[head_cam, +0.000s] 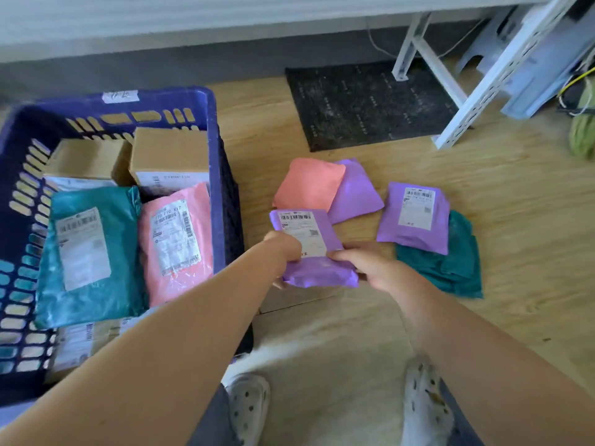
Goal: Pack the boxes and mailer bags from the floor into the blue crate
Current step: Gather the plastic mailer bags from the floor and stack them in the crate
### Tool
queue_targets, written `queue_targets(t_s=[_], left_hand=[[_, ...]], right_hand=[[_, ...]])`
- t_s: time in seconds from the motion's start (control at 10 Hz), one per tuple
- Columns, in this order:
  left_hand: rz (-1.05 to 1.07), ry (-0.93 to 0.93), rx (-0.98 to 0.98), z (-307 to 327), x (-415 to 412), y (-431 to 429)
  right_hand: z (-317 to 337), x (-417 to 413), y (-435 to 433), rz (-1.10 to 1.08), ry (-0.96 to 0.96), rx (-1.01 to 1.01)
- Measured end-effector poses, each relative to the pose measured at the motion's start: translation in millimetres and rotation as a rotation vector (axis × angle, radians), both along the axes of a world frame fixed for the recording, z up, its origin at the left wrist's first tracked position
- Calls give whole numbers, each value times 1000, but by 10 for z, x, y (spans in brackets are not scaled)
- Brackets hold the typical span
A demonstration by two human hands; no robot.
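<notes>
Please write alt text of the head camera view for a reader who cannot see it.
Seen from above, a person's left-hand grip and right-hand grip hold a purple mailer bag over a wooden floor. To the left, a blue crate holds cardboard boxes, a teal bag and a pink bag; four more bags lie on the floor ahead.
</notes>
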State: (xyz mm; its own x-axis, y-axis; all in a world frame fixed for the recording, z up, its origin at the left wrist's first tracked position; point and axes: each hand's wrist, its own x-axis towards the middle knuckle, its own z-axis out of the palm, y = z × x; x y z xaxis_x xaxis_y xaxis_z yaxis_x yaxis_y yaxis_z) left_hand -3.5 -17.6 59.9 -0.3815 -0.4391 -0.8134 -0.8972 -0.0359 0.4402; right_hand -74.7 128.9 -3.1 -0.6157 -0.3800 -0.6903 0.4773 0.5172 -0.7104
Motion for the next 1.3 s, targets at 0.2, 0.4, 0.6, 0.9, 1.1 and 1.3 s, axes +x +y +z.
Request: queue_targets(t_s=[0.2, 0.4, 0.6, 0.9, 1.1, 1.3], left_hand=[[-186, 183, -12, 792, 323, -83], [-88, 327, 16, 1247, 693, -440], [-28, 468, -41, 1541, 1232, -982], [137, 509, 22, 1306, 2000, -1560], [247, 490, 214, 889, 2313, -1850], [369, 373, -54, 510, 2494, -2168]], right_hand=[[802, 171, 75, -10, 62, -118], [1379, 390, -264, 66, 187, -252], [1672, 694, -910, 109, 303, -233], [1767, 1116, -1680, 288, 324, -210], [1453, 1235, -2023, 422, 349, -121], [1145, 1221, -2142, 829, 500, 83]])
